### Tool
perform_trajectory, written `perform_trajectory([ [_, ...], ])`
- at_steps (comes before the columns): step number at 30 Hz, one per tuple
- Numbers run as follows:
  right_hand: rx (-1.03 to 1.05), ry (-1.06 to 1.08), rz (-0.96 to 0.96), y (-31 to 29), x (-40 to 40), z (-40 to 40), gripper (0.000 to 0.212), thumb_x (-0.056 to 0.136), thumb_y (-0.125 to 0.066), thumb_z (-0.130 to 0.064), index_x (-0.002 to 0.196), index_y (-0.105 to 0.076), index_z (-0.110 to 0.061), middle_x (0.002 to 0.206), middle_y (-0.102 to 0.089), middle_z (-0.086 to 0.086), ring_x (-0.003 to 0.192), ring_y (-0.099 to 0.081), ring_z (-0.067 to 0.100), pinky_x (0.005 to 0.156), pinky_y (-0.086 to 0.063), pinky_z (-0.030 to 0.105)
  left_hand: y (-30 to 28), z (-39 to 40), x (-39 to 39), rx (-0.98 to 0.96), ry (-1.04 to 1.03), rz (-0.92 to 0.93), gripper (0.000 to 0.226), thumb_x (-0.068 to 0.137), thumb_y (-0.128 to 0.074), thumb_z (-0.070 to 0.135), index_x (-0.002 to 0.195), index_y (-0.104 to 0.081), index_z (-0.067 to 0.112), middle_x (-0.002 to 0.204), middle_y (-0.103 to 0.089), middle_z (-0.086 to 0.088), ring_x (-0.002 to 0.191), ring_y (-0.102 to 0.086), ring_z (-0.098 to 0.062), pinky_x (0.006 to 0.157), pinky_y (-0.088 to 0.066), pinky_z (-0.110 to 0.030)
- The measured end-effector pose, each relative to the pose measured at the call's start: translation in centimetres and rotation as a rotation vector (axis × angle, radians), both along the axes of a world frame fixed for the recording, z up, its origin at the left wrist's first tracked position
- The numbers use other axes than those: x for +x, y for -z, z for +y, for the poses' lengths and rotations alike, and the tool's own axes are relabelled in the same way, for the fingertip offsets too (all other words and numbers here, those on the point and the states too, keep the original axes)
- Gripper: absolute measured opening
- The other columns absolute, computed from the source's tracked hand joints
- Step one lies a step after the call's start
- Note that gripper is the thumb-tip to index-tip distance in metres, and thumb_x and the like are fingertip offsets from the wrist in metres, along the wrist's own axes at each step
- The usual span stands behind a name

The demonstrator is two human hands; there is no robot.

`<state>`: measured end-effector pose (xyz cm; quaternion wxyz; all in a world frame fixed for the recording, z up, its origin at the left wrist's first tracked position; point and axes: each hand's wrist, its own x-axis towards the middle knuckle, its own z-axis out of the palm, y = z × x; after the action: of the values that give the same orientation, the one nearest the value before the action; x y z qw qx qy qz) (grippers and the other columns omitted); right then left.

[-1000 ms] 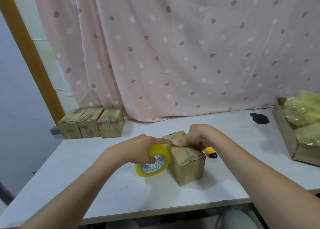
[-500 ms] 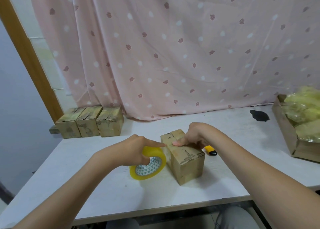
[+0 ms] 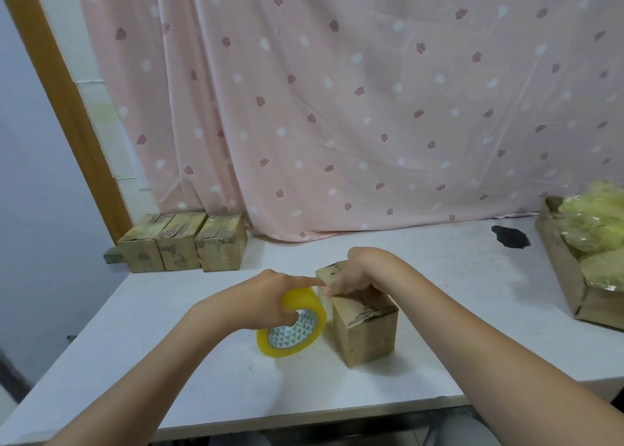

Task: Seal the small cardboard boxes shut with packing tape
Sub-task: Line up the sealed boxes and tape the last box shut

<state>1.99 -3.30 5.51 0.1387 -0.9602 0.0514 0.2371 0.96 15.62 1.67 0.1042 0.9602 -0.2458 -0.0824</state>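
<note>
Tabletop [image 3: 169, 361]: white, pink curtain behind.
Left hand [image 3: 266, 297]: my fingers grip tape roll [image 3: 292, 324].
Right hand [image 3: 358, 273]: fingers press box [image 3: 363, 317] top, just right of roll.

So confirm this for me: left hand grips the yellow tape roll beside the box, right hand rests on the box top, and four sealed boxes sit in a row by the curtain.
Not quite: the head view shows three boxes in the row, not four. The rest stands: the left hand grips the yellow tape roll beside the box, and the right hand rests on its top.
</note>
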Motion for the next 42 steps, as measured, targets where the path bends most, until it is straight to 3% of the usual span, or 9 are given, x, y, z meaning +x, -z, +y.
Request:
perform_trajectory([
  [4, -0.012, -0.032, 0.009, 0.3, -0.4, 0.2, 0.09, 0.086, -0.054, -0.068, 0.144, -0.037, -0.002, 0.145, -0.044, 0.018, 0.13, -0.047, 0.036, 0.11, -0.036, 0.046, 0.2, -0.1, 0.0, 0.009, -0.006, -0.015, 0.076, 0.092, -0.064, 0.03, 0.151, -0.022, 0.054, 0.087, -0.052, 0.003, 0.072, -0.055, -0.013, 0.061, -0.049, -0.028],
  [11, -0.014, -0.036, 0.05, 0.2, -0.1, 0.1, 0.101, 0.084, -0.044, -0.077, 0.148, -0.031, 0.0, 0.15, -0.039, 0.019, 0.133, -0.044, 0.036, 0.112, -0.034, 0.047, 0.1, 0.1, -0.1, 0.023, 0.012, -0.009, 0.07, 0.094, -0.062, 0.031, 0.152, -0.026, 0.048, 0.111, -0.056, -0.001, 0.088, -0.055, -0.016, 0.072, -0.053, -0.03],
  [16, 0.051, 0.03, 0.072, 0.5, 1.0, -0.1, 0.097, 0.08, -0.061, -0.069, 0.146, -0.034, -0.003, 0.152, -0.036, 0.018, 0.137, -0.038, 0.036, 0.116, -0.026, 0.05, 0.1, 0.4, -0.1, 0.026, -0.005, 0.006, 0.071, 0.094, -0.063, 0.034, 0.149, -0.024, 0.055, 0.115, -0.051, 0.002, 0.094, -0.057, -0.017, 0.072, -0.054, -0.028],
  [20, 0.158, 0.087, 0.083, 1.2, 1.2, -0.7, 0.102, 0.074, -0.071, -0.066, 0.148, -0.033, -0.006, 0.152, -0.034, 0.016, 0.137, -0.037, 0.034, 0.115, -0.029, 0.046, 0.0, 1.2, -0.1, -0.004, -0.014, 0.004, 0.068, 0.091, -0.066, 0.033, 0.142, -0.031, 0.062, 0.106, -0.053, 0.004, 0.075, -0.054, -0.009, 0.058, -0.044, -0.019],
  [23, 0.263, 0.145, 0.098, 1.3, 1.3, -0.9, 0.113, 0.068, -0.08, -0.06, 0.15, -0.024, -0.006, 0.154, -0.03, 0.015, 0.137, -0.036, 0.034, 0.112, -0.035, 0.046, -0.2, 1.5, -0.4, -0.016, -0.044, 0.026, 0.069, 0.089, -0.068, 0.038, 0.142, -0.03, 0.063, 0.113, -0.052, 0.005, 0.082, -0.056, -0.01, 0.062, -0.048, -0.019],
  [29, 0.321, 0.17, 0.135, 1.4, 1.2, -1.0, 0.11, 0.07, -0.082, -0.051, 0.15, -0.023, -0.003, 0.152, -0.032, 0.016, 0.137, -0.037, 0.034, 0.112, -0.035, 0.047, -0.7, 2.4, -1.3, -0.064, -0.065, 0.041, 0.066, 0.085, -0.07, 0.033, 0.128, -0.034, 0.068, 0.097, -0.056, 0.006, 0.081, -0.061, -0.012, 0.067, -0.057, -0.029],
  [36, 0.308, 0.153, 0.093, 1.3, 0.7, -1.0, 0.109, 0.072, -0.08, -0.054, 0.15, -0.023, -0.004, 0.153, -0.032, 0.016, 0.136, -0.039, 0.034, 0.111, -0.036, 0.045, -0.5, 2.3, -1.1, 0.026, -0.068, 0.025, 0.049, 0.087, -0.068, 0.034, 0.123, -0.048, 0.06, 0.104, -0.052, 0.003, 0.086, -0.055, -0.015, 0.065, -0.052, -0.027],
  [39, 0.122, 0.086, 0.009, 0.8, 0.5, -0.1, 0.092, 0.075, -0.074, -0.059, 0.14, -0.039, -0.005, 0.14, -0.047, 0.015, 0.122, -0.051, 0.032, 0.101, -0.044, 0.039, -0.2, 1.7, -1.2, 0.048, -0.057, -0.005, 0.05, 0.088, -0.067, 0.031, 0.127, -0.05, 0.057, 0.096, -0.048, 0.005, 0.079, -0.052, -0.013, 0.057, -0.042, -0.022],
  [42, -0.046, -0.011, -0.06, 0.0, 0.3, 1.3, 0.065, 0.085, -0.065, -0.052, 0.129, -0.05, -0.006, 0.132, -0.055, 0.012, 0.113, -0.056, 0.029, 0.087, -0.044, 0.033, -0.2, 2.0, -1.2, 0.014, -0.064, 0.008, 0.051, 0.088, -0.068, 0.035, 0.128, -0.046, 0.06, 0.107, -0.052, 0.001, 0.089, -0.057, -0.018, 0.066, -0.05, -0.025],
])
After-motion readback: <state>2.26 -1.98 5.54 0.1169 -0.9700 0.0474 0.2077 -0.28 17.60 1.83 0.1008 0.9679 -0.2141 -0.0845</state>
